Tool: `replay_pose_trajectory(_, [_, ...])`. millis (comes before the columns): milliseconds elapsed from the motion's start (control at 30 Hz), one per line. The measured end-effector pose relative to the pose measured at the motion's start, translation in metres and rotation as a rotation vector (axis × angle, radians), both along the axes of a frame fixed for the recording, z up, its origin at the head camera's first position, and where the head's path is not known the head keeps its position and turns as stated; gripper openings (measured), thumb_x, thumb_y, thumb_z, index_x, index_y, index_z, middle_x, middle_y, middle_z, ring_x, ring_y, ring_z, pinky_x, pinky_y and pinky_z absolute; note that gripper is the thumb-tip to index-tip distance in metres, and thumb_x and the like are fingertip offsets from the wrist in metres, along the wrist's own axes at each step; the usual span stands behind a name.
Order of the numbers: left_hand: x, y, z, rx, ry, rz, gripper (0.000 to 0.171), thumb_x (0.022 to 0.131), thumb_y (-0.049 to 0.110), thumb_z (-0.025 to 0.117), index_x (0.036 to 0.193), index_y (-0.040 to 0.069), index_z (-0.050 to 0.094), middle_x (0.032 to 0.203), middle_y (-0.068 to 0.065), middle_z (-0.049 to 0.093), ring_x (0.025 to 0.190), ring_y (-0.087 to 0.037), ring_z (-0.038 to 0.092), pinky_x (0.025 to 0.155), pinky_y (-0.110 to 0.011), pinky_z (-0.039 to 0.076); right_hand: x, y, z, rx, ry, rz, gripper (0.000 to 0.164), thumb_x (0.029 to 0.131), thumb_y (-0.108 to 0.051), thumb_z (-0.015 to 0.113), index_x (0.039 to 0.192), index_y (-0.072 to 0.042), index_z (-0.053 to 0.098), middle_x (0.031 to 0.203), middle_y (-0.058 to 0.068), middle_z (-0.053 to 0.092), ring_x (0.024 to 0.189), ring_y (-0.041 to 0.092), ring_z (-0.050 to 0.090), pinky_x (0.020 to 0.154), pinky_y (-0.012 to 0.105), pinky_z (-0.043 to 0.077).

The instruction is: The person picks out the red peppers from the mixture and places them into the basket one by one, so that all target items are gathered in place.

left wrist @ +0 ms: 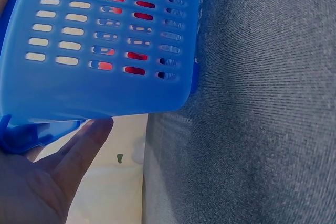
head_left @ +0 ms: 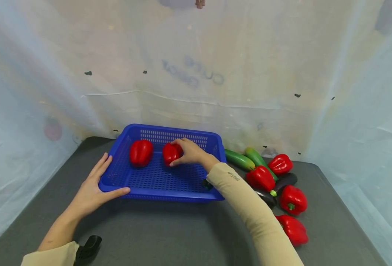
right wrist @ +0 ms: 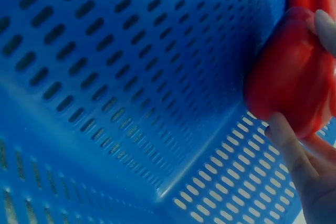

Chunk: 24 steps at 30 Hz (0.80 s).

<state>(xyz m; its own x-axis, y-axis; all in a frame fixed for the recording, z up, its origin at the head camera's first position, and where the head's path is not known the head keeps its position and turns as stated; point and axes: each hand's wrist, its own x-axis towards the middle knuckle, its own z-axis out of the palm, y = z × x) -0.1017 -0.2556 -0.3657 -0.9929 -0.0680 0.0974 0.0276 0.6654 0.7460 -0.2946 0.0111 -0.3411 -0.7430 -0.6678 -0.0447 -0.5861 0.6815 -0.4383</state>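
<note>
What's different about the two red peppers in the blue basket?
The left pepper has no hand on it; the right pepper is gripped by the person's right hand. In the head view, the left pepper is uncovered, while the right pepper is partly hidden by that hand. Both are red, glossy and inside the blue basket.

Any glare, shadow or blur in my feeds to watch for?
Head view: bright highlights on the red peppers, soft shadow on the table near the basket; left wrist: turned sideways, the table running upright; right wrist: dimmer, hazy, right hand and its pepper soft-edged.
</note>
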Motion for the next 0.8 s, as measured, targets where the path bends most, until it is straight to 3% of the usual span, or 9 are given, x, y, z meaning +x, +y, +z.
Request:
replay_pose_trajectory(367, [0.0002,0.0007,0.0016,0.007,-0.009,-0.001,0.11,0.077,0.044,0.077,0.156,0.021,0.003,0.163,-0.004,-0.009,0.144,-0.05,0.0,0.096,-0.081,0.015,0.0012,-0.0003,0.0001,0.022,-0.032,0.01,0.079,0.074,-0.042,0.081,0.139,-0.014,0.045,0.139,0.015,0.044,0.124,0.028,0.048,0.102,0.043,0.046])
replay_pose_trajectory(600, [0.0015,0.0,0.0021,0.014,-0.003,-0.008,0.11,0.077,0.043,0.077,0.156,0.021,0.004,0.163,-0.004,-0.008,0.144,-0.049,0.001,0.097,-0.081,0.014,0.0016,0.0047,0.0021,0.017,-0.053,0.028,0.061,0.084,-0.036,0.07,0.138,-0.017,0.05,0.138,0.012,0.049,0.126,0.027,0.047,0.105,0.043,0.043])
replay_pose_trajectory(800, [0.0025,-0.0017,0.003,0.012,-0.005,-0.004,0.109,0.077,0.043,0.077,0.156,0.022,0.004,0.163,-0.002,-0.009,0.144,-0.049,0.0,0.096,-0.081,0.015,0.0004,0.0024,0.0021,-0.018,-0.038,0.025,0.06,0.08,-0.031,0.076,0.134,-0.017,0.052,0.138,0.012,0.048,0.126,0.027,0.047,0.105,0.044,0.043])
